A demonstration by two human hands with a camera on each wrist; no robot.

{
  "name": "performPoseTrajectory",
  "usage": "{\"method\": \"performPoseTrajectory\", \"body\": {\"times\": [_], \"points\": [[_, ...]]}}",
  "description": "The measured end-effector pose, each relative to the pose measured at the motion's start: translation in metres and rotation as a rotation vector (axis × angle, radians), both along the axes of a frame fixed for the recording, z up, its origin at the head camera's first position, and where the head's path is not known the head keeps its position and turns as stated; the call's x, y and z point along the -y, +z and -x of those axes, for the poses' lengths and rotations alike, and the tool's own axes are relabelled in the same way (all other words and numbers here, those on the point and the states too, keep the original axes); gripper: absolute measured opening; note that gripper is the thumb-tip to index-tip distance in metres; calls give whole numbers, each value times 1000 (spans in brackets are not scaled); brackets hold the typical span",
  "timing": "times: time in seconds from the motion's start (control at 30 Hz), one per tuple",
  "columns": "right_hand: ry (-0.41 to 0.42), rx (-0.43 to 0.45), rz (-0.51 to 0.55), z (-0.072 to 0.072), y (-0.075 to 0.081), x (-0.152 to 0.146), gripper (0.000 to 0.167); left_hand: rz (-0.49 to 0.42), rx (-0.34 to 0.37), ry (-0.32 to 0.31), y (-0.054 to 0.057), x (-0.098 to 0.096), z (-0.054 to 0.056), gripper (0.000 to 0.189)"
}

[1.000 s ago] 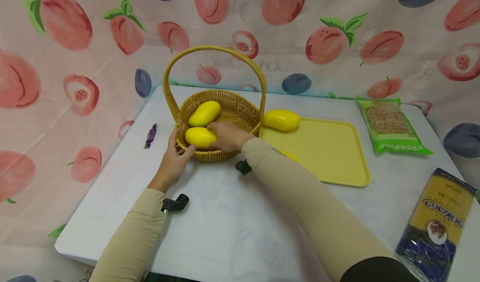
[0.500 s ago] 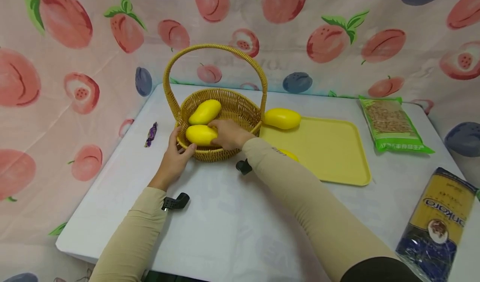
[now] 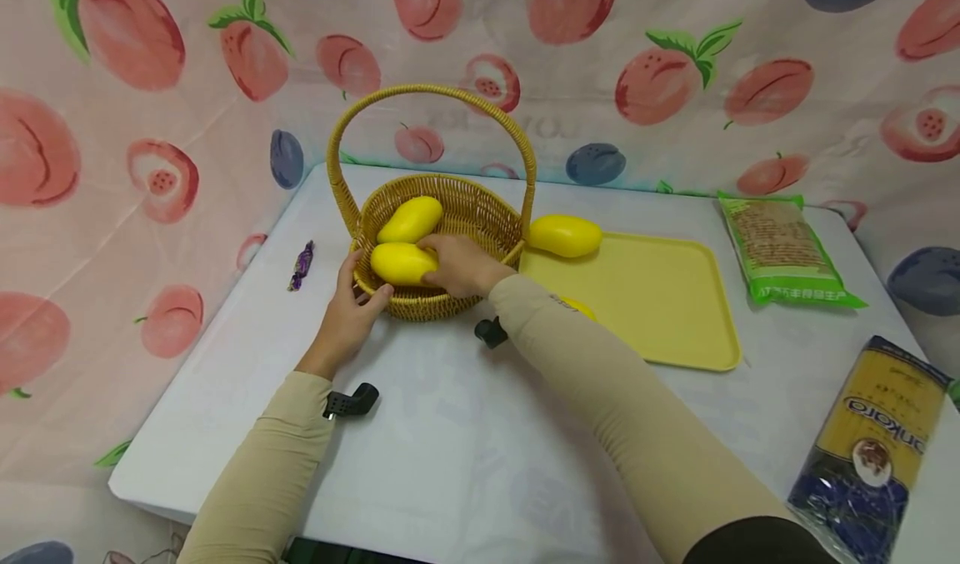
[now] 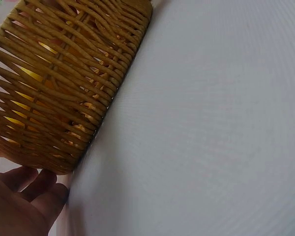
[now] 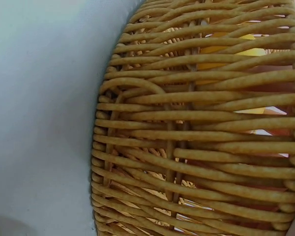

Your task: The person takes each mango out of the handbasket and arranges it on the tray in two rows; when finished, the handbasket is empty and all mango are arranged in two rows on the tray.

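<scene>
A woven wicker basket (image 3: 480, 206) with a tall arched handle stands on the white table. Two yellow mangoes lie in its left half: a rear mango (image 3: 410, 219) and a front mango (image 3: 402, 264). My right hand (image 3: 461, 266) reaches over the basket's front rim and grips the right end of the front mango. At the basket's left front, my left hand (image 3: 351, 314) holds the rim, thumb toward the front mango. In the left wrist view, the left fingers (image 4: 44, 189) touch the outer wicker wall. Wicker hides most of my right hand in the right wrist view.
Right of the basket lies a yellow tray (image 3: 667, 297) with another mango (image 3: 565, 237) at its back left corner; my right sleeve partly covers one more mango (image 3: 581, 307). A green-edged food bag (image 3: 787, 252), a blue-and-gold packet (image 3: 870, 447) and a purple wrapped candy (image 3: 302, 266) lie around.
The head view has shifted slightly, so things appear a little higher. Both hands keep their holds on the basket and the front mango, with hardly any movement.
</scene>
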State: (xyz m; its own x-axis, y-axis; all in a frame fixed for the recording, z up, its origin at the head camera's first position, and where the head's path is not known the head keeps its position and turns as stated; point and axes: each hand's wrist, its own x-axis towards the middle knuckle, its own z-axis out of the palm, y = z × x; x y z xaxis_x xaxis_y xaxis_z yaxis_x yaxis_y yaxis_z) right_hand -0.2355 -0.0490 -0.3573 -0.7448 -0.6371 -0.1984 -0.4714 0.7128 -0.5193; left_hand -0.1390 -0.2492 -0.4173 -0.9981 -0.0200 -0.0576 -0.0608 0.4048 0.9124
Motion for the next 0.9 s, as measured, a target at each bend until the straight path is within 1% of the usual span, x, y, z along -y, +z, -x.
{"method": "performPoseTrajectory", "body": {"times": [0.23,0.37,0.63,0.9], "points": [[20,-36,20,0,2,-3,58,5,5,2,2,-1,-1,82],[22,-40,44,0,4,-7,59,8,0,3,2,-1,-1,82],[27,-93,38,1,21,-19,60,32,6,14,1,-1,0,80],[24,-110,64,-2,37,-35,60,28,8,13,3,-2,-1,79]]}}
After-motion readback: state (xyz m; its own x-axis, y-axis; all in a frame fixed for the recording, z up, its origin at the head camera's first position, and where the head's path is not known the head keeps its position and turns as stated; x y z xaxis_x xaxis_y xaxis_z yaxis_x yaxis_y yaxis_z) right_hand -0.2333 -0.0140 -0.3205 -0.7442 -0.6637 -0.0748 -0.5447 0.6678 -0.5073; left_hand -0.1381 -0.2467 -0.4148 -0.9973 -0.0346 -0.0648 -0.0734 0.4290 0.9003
